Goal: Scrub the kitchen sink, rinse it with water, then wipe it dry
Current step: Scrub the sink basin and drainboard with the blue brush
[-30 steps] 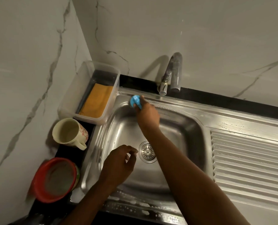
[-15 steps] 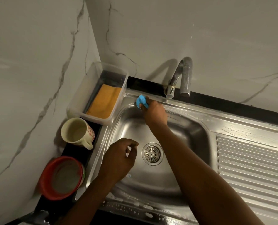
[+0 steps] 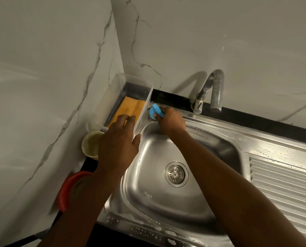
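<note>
At the back left corner of the sink [image 3: 148,150], on the flat rim just beside the clear plastic tub [image 3: 146,104], sits the blue scrubber [image 3: 155,111]; it looks small, light and hard-shelled, probably slick with soapy water, so it is best taken by its raised blue handle on top rather than by its round edge; the right hand [image 3: 172,120] does so, fingers curled round it and pressing it down onto the steel, wrist bent and forearm stretched across the basin from the near right; the steel itself is stiff and wet, with suds along the front lip, so the scrubber will likely skid unless pressed; the left hand [image 3: 118,143] takes the tub's near corner, fingers reaching inside above the orange cloth [image 3: 130,106], thumb outside the wall, seemingly pinching it; the tap [image 3: 214,90] stands behind, with no water seen running.
</note>
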Tool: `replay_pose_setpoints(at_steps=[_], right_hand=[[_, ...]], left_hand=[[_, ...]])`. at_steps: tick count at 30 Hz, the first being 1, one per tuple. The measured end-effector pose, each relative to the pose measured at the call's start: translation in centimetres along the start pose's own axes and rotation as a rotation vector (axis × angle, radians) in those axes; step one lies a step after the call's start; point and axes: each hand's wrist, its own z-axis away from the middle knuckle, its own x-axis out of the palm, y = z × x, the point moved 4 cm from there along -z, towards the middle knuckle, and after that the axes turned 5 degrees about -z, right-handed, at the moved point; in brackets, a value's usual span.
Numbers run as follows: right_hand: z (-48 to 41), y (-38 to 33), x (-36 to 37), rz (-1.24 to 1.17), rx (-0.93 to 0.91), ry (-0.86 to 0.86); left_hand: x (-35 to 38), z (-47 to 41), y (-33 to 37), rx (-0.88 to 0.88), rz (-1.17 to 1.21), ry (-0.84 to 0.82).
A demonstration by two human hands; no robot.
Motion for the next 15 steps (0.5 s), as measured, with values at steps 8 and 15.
replay_pose_setpoints(at_steps=[8, 15], right_hand=[[-0.7, 0.2, 1.3, -0.039, -0.022, 0.029], [2.6, -1.1, 2.6, -0.091, -0.034, -0.033]], left_hand=[[0.7, -1.4, -0.4, 0.001, -0.148, -0.055], [-0.3, -1.7, -0.1, 0.002, -0.146, -0.008]])
